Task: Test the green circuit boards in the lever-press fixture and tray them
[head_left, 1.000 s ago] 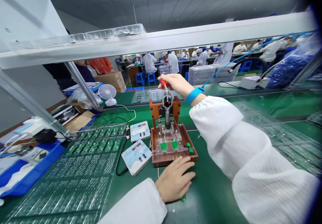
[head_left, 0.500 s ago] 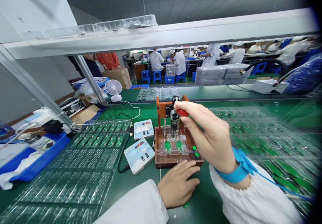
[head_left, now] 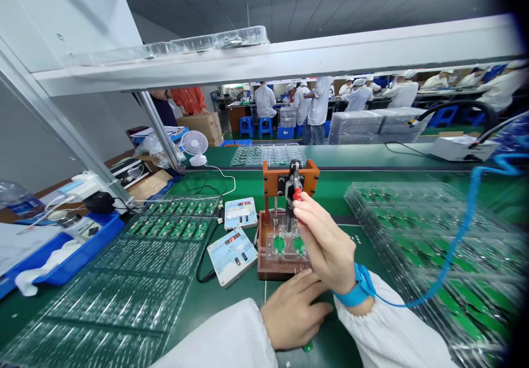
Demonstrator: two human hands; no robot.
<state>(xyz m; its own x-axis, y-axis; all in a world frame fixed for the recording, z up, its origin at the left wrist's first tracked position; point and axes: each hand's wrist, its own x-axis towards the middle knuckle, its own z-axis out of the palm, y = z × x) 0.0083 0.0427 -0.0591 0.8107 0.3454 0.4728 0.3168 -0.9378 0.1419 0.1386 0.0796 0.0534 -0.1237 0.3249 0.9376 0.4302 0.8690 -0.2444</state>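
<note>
glossy clear plastic trays (head_left: 124, 296), matt green mat (head_left: 231, 296) — brown wood-look fixture (head_left: 279, 269)

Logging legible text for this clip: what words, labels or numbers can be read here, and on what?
None can be read for certain.
Front meter box: red digits, too blurred.
Rear meter box: red digits and print, too small.
Cardboard box: no legible marking.

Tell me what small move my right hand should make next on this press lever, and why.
Probably ease the red-tipped lever on down: your right hand grips it above the two green boards seated in the brown fixture, and your left hand rests flat on the mat, apart from the fixture.
</note>
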